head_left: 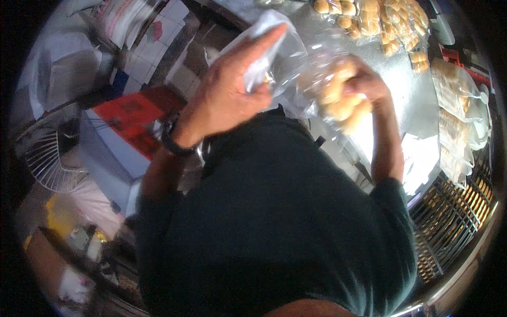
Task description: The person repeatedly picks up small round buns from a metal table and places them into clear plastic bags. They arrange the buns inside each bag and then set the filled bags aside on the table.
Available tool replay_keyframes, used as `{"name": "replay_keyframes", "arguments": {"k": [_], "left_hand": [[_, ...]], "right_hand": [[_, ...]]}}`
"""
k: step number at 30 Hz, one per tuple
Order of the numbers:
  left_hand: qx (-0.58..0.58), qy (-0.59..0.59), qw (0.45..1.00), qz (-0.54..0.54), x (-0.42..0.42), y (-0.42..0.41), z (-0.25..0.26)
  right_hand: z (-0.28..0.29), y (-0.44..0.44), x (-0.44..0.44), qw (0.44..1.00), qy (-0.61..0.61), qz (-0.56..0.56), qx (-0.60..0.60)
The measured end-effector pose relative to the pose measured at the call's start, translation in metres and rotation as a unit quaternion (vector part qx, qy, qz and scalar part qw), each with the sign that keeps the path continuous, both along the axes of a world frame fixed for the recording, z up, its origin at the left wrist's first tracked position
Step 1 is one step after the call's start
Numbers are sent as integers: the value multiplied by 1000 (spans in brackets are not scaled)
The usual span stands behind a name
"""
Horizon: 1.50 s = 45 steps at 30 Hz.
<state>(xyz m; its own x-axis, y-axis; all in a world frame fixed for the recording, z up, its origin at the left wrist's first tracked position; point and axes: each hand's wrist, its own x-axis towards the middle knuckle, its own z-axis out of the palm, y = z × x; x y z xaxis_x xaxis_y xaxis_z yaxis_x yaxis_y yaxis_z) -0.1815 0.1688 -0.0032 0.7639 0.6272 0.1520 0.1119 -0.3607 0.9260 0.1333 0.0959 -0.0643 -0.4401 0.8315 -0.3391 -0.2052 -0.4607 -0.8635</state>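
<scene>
My left hand [227, 83] has its index finger stretched out and its thumb apart. It is at a clear plastic bag [287, 59], which spreads behind and between these fingers; the other fingers are hidden. To the right, my right hand [364, 81] grips a cluster of golden bread rolls [340, 103] from its far side. Clear, shiny film surrounds these rolls, blurred by motion. Whether this film and the bag at my left hand are one piece, I cannot tell.
More rolls [370, 18] lie in groups on a metal table [390, 75]. Bagged bread [453, 83] lines its right side, above dark racks [447, 222] with rolls. On my left are a red-topped box [126, 119], a wire basket [45, 158] and a white sack [119, 23].
</scene>
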Motion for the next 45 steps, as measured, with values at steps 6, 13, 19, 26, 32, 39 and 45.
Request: {"name": "replay_keyframes", "arguments": {"k": [6,13,19,26,32,39,45], "left_hand": [[26,-49,996,-69,-2,-16,25],[-24,-30,998,45,-40,13,3],[-79,-13,993,83,-27,7,-3],[-102,44,989,99,-6,5,-1],[-211,21,968,131,20,-1,18],[-97,1,992,76,23,4,11],[-36,64,995,66,18,7,19]], "right_hand": [[-54,40,-129,972,-175,-151,27],[5,23,-79,812,-506,-185,223],[-70,-18,116,613,-753,-215,105],[-40,-2,128,652,-690,-299,-98],[-34,73,130,707,-616,-344,-30],[-30,34,174,908,-271,-308,78],[-80,-26,125,941,-304,-148,14]]}}
